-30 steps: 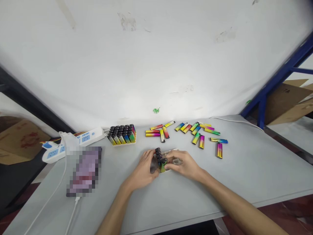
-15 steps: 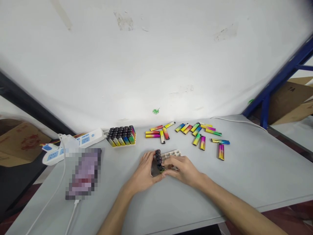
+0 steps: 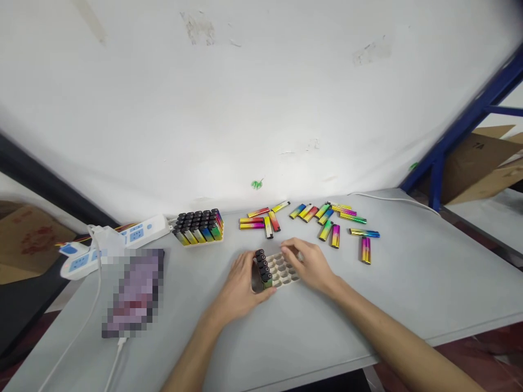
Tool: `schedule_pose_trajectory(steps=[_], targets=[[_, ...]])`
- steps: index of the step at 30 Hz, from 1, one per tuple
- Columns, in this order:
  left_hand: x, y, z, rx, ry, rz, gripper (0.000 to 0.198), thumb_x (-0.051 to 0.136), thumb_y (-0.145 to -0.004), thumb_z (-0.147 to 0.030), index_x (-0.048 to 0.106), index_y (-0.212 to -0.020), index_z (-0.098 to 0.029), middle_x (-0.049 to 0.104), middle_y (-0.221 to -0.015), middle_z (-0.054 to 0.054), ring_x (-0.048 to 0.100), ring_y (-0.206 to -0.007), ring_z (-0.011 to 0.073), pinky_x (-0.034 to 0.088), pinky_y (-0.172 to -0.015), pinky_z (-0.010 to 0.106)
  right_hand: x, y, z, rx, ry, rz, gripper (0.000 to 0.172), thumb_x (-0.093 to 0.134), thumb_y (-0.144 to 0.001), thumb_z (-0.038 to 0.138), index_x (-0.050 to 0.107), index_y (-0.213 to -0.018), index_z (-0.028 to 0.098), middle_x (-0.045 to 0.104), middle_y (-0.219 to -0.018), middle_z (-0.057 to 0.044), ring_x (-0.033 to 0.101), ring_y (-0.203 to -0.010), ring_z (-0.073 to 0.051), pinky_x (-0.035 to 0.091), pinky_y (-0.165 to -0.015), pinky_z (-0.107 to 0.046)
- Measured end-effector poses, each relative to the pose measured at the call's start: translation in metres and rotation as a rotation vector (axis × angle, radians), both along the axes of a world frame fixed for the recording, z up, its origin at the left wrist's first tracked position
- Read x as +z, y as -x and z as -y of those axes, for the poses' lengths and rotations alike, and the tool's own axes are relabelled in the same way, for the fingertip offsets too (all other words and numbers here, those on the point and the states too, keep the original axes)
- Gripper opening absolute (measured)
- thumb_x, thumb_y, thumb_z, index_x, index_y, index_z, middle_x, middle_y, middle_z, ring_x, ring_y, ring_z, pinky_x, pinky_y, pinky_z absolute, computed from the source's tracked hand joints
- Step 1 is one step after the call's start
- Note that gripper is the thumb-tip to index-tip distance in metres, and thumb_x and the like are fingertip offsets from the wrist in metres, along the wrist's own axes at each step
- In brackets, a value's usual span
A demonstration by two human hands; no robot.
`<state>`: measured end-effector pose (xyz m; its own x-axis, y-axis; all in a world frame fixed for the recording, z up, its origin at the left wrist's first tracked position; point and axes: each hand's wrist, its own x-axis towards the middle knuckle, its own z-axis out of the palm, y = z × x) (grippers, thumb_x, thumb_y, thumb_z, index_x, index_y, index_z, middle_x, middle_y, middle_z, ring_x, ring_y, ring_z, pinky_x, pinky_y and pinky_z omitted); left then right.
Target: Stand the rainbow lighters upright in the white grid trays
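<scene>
- tray of pale moulded pockets lay flat on the grey table, between the two hands.
- row of lighters, black caps up, stood in the tray's column nearest the left hand; the other pockets in sight were bare.
- left hand was half closed round that end of the tray, fingers curled behind the row and thumb at its near side.
- right hand was loosely bent and held nothing, its fingertips resting on the tray's far right corner.
- full tray, every pocket filled with upright lighters, stood beyond the left hand and further left.
- loose lighters lay scattered flat beyond the right hand, well apart from it; a small cluster lay straight beyond the tray.
- power strip and a phone on a white cable sat far out to the left of the left hand.
- a second earlier the right hand had been pressed against the row, covering the pockets; it had since drawn back to the right and uncovered them, while the left hand had kept its hold.
</scene>
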<state>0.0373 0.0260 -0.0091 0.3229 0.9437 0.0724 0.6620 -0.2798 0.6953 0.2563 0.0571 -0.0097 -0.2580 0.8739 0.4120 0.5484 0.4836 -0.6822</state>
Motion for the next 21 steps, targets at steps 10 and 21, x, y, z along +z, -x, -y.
schedule_pose_trajectory(steps=[10,21], targets=[[0.001,0.001,-0.002,0.002,-0.021,0.012,0.050,0.078,-0.071,-0.035,0.049,-0.109,-0.020,0.056,-0.111,0.008,0.055,-0.106,0.0288,0.048,-0.092,0.044,0.016,0.043,-0.093,-0.004,-0.101,0.587,0.028,0.054,-0.097,0.034,0.069,-0.111,0.016,0.066,-0.111,-0.013,0.051,-0.109,-0.029,0.041,-0.097,-0.040],[0.008,0.007,-0.001,-0.035,0.042,0.017,0.056,0.080,-0.070,-0.037,0.048,-0.112,-0.020,0.055,-0.113,0.008,0.053,-0.109,0.0295,0.046,-0.092,0.041,0.005,0.059,-0.091,-0.023,-0.087,0.578,0.023,0.061,-0.091,0.034,0.070,-0.098,0.014,0.062,-0.115,-0.016,0.049,-0.114,-0.032,0.039,-0.100,-0.044]])
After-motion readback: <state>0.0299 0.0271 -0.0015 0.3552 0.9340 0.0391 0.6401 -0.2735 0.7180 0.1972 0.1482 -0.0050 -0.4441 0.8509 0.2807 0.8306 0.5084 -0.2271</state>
